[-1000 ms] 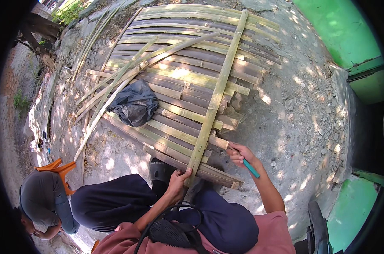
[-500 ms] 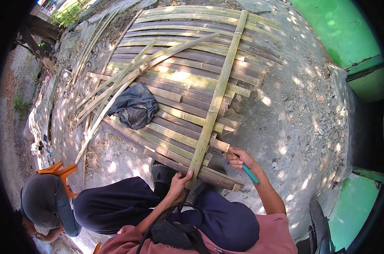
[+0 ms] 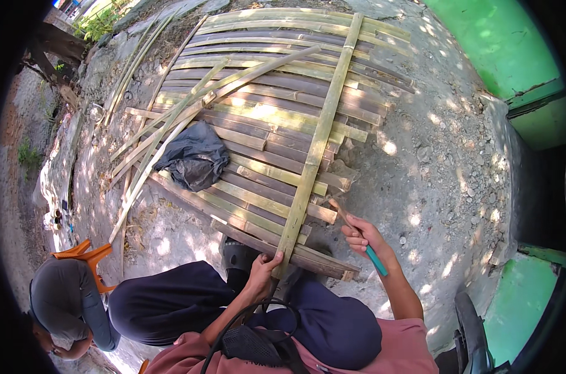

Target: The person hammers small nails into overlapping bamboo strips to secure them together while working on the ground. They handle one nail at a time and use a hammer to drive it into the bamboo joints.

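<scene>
Many split bamboo slats (image 3: 251, 194) lie side by side in a panel on the ground. A long greenish bamboo strip (image 3: 317, 146) crosses over them near their right ends. My left hand (image 3: 264, 272) is closed around the strip's near end, thumb on top. My right hand (image 3: 362, 235) grips a hand tool (image 3: 375, 258) with a teal handle and a narrow brown front part. Its tip is just off the slats' right ends, and its exact kind is not clear. A crumpled dark cloth or bag (image 3: 195, 156) rests on the slats.
Loose bamboo strips (image 3: 164, 140) lie crossed over the panel's left side. At left, a person in dark clothes (image 3: 67, 299) sits beside an orange plastic stool (image 3: 96, 258). A green wall (image 3: 498, 47) borders the rubble-strewn ground (image 3: 445, 168) at right.
My right hand and the teal-handled tool have moved slightly right and down, and the tool's tip has come away from the slat end. My left hand stays on the strip.
</scene>
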`<state>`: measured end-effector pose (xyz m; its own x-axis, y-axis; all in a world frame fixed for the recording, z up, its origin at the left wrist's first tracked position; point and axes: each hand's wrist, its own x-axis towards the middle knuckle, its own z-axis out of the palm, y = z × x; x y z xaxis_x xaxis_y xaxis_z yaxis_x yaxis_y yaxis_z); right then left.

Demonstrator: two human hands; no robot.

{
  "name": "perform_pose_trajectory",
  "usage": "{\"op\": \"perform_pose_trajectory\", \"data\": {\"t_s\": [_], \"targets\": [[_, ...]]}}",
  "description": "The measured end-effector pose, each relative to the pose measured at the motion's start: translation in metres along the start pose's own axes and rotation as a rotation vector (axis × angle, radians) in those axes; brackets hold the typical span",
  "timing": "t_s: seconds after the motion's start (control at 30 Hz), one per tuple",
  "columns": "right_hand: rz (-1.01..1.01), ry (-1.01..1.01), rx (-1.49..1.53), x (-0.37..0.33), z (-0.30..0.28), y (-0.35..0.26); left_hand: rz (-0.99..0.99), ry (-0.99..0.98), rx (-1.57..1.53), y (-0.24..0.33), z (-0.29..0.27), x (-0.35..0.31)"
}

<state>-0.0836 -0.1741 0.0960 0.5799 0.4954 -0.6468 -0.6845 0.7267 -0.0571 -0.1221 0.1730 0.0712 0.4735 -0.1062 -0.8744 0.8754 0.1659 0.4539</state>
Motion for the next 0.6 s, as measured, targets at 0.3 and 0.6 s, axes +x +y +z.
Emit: {"op": "perform_pose_trajectory", "data": {"t_s": [0.3,0.6], "targets": [[-0.049,-0.022,-0.063,0.018,-0.01,0.005,-0.011,-0.033,0.035,-0.001,-0.003,0.013],[-0.115,0.155,0.154,0.005,-0.038,0.009,0.02,-0.039,0.015,-0.004,-0.001,0.012]]}}
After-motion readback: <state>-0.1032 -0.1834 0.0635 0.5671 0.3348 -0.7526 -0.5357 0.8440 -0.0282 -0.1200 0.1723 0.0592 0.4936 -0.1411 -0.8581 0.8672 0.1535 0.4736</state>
